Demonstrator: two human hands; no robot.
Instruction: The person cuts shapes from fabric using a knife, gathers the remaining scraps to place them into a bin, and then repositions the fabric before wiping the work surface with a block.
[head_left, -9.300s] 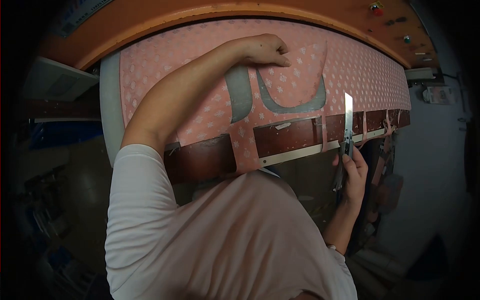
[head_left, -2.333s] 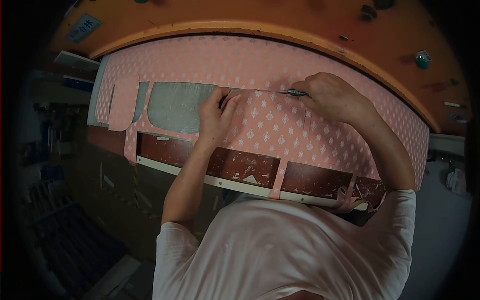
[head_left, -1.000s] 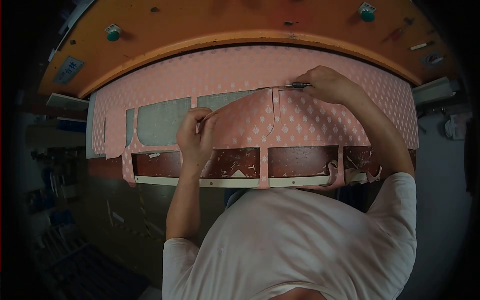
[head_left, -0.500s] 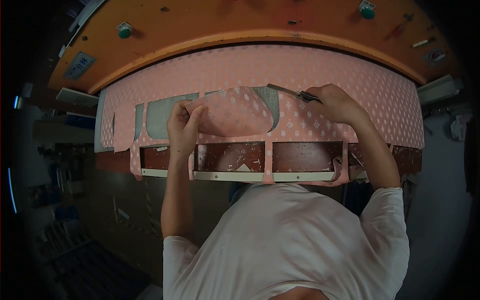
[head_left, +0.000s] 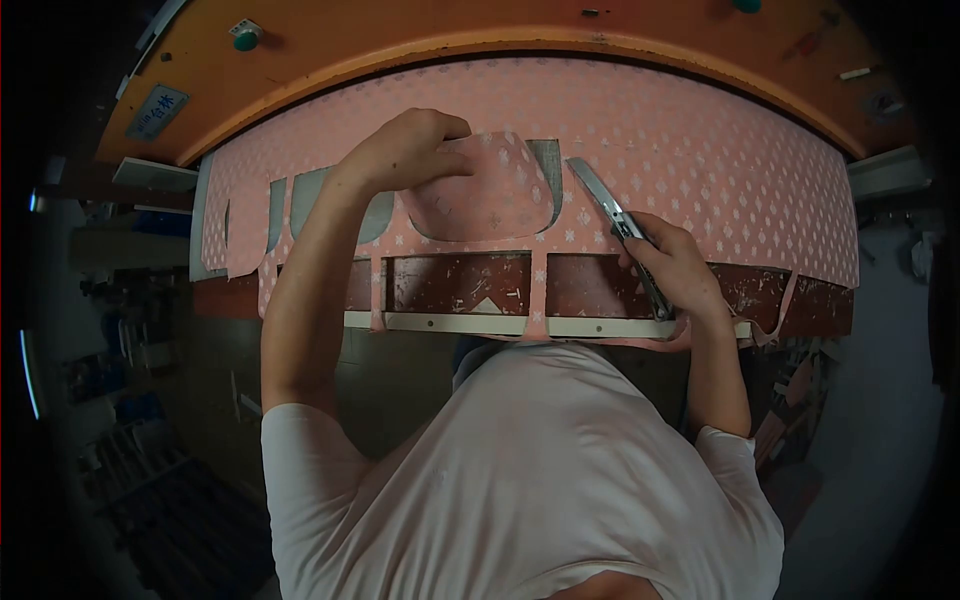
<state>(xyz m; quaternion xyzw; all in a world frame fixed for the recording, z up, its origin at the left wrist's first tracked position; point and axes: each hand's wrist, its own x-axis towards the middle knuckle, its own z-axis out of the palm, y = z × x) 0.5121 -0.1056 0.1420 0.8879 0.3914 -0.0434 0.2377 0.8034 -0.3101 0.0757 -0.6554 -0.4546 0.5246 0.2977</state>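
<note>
My left hand (head_left: 410,148) is over the upper left part of a cut-out piece of pink patterned fabric (head_left: 490,195). Its thumb and forefinger are apart, with fabric showing between them; the other fingers are hidden. The piece curves up slightly above a rounded opening in the larger pink sheet (head_left: 700,160). My right hand (head_left: 672,262) is closed around a utility knife (head_left: 610,202). The knife's tip points up and left, close to the right side of that opening.
Grey material (head_left: 345,205) shows through the cut openings. Narrow pink strips cross a worn dark red surface (head_left: 460,285) with a pale rail (head_left: 470,325) along its front. Behind the sheet stands an orange machine panel (head_left: 420,35) with a green button (head_left: 246,41).
My left hand has moved up from the piece's left corner to its upper left, and the piece has shifted up. My right hand has come lower, turning the knife more upright.
</note>
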